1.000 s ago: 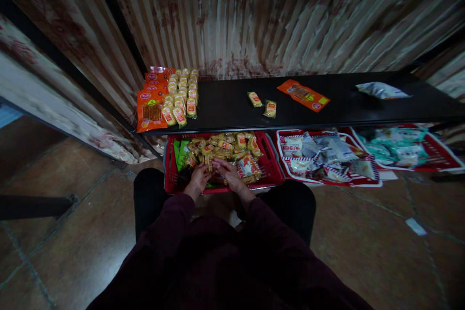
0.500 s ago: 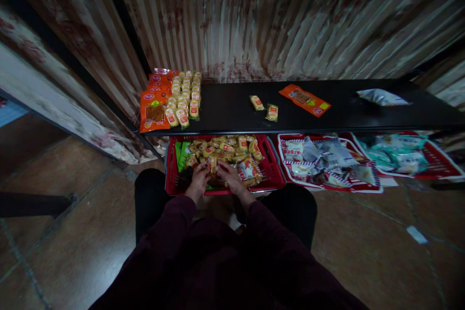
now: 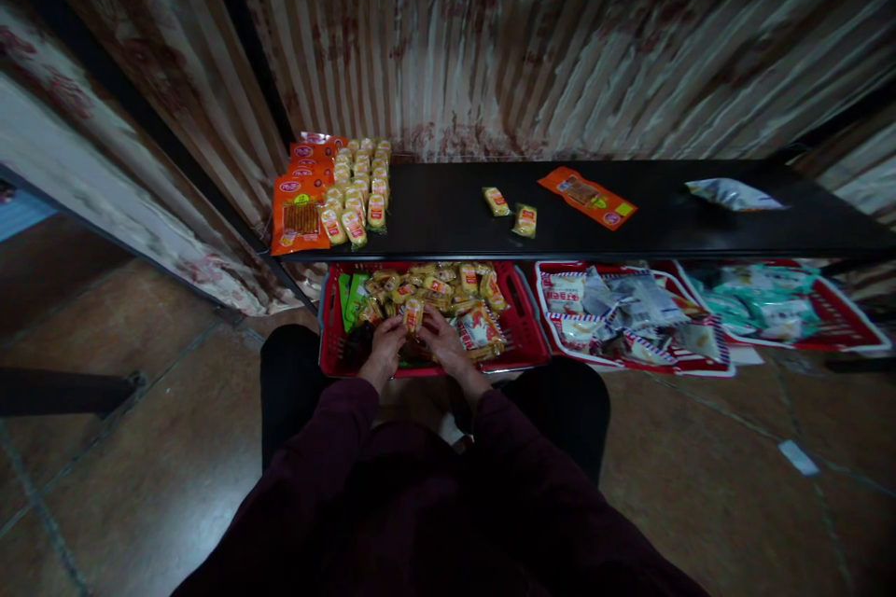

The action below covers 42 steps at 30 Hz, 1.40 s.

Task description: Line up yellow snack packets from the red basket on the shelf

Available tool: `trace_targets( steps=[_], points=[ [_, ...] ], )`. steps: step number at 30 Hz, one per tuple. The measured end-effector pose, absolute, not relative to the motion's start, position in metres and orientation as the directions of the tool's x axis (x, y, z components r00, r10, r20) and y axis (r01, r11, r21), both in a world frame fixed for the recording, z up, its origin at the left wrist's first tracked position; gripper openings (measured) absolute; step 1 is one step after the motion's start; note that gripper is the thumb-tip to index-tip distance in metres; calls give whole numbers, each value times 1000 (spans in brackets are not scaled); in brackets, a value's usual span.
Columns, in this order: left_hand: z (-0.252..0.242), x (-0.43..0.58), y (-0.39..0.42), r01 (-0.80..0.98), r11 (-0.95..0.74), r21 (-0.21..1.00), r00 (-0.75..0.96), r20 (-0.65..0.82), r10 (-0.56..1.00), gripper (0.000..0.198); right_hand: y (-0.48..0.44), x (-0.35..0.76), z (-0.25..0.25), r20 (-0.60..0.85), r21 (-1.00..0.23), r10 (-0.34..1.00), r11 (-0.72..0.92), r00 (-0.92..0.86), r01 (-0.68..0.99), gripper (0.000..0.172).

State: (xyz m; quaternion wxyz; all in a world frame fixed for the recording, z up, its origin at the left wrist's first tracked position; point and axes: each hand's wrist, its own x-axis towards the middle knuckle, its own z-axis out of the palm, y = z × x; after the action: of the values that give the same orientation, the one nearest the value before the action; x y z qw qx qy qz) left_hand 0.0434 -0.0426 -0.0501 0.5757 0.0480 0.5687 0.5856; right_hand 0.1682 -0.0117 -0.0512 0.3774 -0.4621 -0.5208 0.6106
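Observation:
Between both hands, over the front of a red basket (image 3: 524, 336), is a small yellow wrapped snack cake (image 3: 413, 315). My left hand (image 3: 385, 342) grips its left side with the fingertips. From the other side my right hand (image 3: 442, 338) pinches it. Under and behind the hands the basket holds a pile of similar yellow packets (image 3: 440, 284), green packets (image 3: 354, 294) at the left and a red and white packet (image 3: 480, 326) at the right. On the black shelf (image 3: 434, 219) above, rows of the same cakes (image 3: 360, 182) stand at the left.
Orange snack bags (image 3: 300, 215) stand at the shelf's left end. Two loose cakes (image 3: 525, 220), an orange bag (image 3: 588, 197) and a silvery packet (image 3: 734, 194) lie farther right. Below are a basket of white and blue packets (image 3: 640, 298) and one of teal packets (image 3: 777, 298).
The snack cake between my hands has come slightly up and to the right, and its label shows more fully. Things on the shelf stay in place.

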Motion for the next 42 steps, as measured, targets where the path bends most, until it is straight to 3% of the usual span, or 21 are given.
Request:
trace_targets(
  steps=[13, 27, 42],
  points=[
    [-46, 47, -42, -586, 270, 764, -340, -534, 775, 33, -9, 169, -60, -27, -975, 930, 55, -366, 213, 45],
    [-32, 51, -38, -526, 229, 819, -391, -472, 790, 32, -7, 167, -55, -27, -924, 981, 49, -194, 379, 43],
    [-9, 35, -20, -437, 154, 886, -475, -373, 797, 18, 5, 143, -29, 28, -932, 990, 77, -141, 355, 40]
  ],
)
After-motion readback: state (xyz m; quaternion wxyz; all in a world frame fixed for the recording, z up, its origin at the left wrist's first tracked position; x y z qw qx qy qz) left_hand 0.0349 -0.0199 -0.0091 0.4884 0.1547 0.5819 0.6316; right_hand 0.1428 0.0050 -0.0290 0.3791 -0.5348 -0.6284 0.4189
